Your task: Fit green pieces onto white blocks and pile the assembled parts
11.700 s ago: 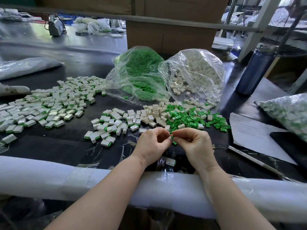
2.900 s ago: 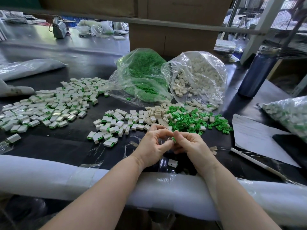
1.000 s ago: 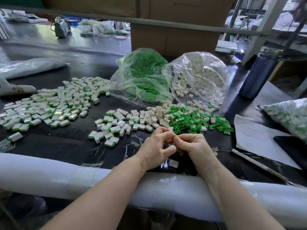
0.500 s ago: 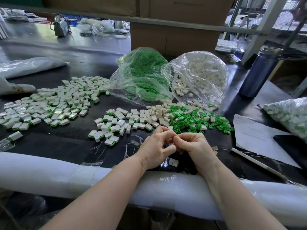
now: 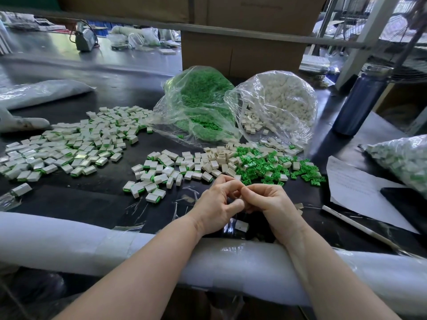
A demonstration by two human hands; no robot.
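Note:
My left hand (image 5: 217, 204) and my right hand (image 5: 270, 202) meet fingertip to fingertip just above the black table. Between them they pinch a small white block (image 5: 236, 194), mostly hidden by curled fingers; no green piece shows on it. Loose white blocks (image 5: 221, 158) and green pieces (image 5: 265, 165) lie just beyond my hands. Assembled white-and-green parts form a small pile (image 5: 157, 174) to the left and a wide spread (image 5: 76, 144) further left. A single white block (image 5: 241, 226) lies under my hands.
Open clear bags of green pieces (image 5: 198, 105) and of white blocks (image 5: 282, 100) sit behind the loose piles. A blue bottle (image 5: 362, 100), a paper sheet (image 5: 355, 188), a white pen (image 5: 358, 227) and a bag of assembled parts (image 5: 404, 158) are to the right. A foam-wrapped rail (image 5: 69, 241) edges the table.
My hands stay together at the same spot, fingers working the small part. The green piece seen between my fingertips earlier is now hidden.

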